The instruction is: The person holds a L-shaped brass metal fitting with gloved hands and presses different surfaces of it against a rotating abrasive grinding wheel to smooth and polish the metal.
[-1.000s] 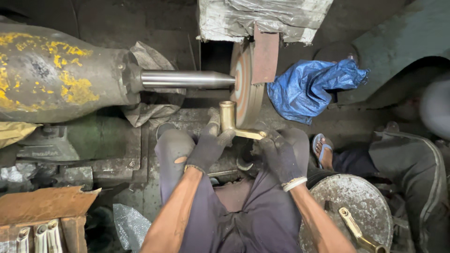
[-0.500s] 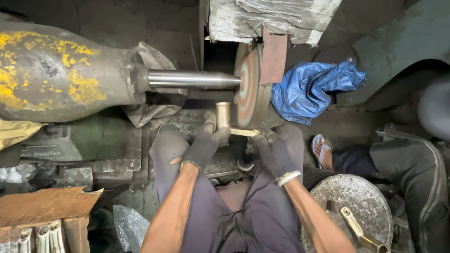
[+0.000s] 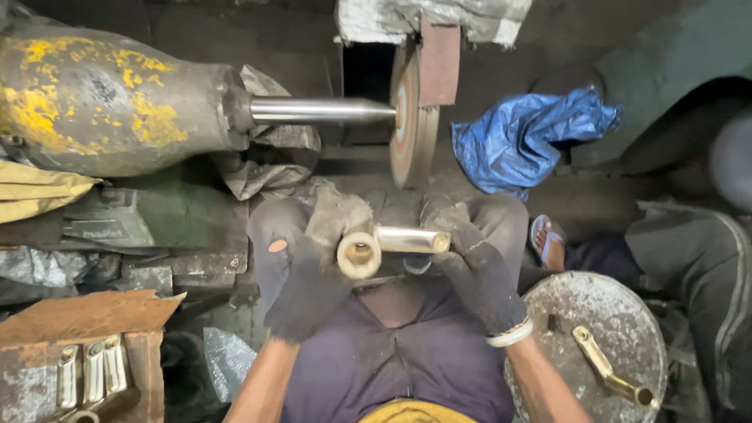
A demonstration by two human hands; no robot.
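Note:
Both my hands wear dark, worn gloves and hold one brass fitting (image 3: 385,244) over my lap. My left hand (image 3: 317,274) grips its round open end, which faces the camera. My right hand (image 3: 474,266) holds the far end of its shiny tube. The fitting is below and clear of the buffing wheel (image 3: 411,117), which sits on a steel shaft (image 3: 321,110) coming from a grimy yellow-stained motor (image 3: 110,102).
A round metal tray (image 3: 595,329) at lower right carries another brass fitting (image 3: 607,368). A wooden box (image 3: 78,352) at lower left holds several brass pieces. A blue plastic sheet (image 3: 525,137) lies to the right. Another person's sandalled foot (image 3: 548,239) and leg are at right.
I have pulled the brass fitting back from the wheel towards my lap and turned it so its open end faces up at me.

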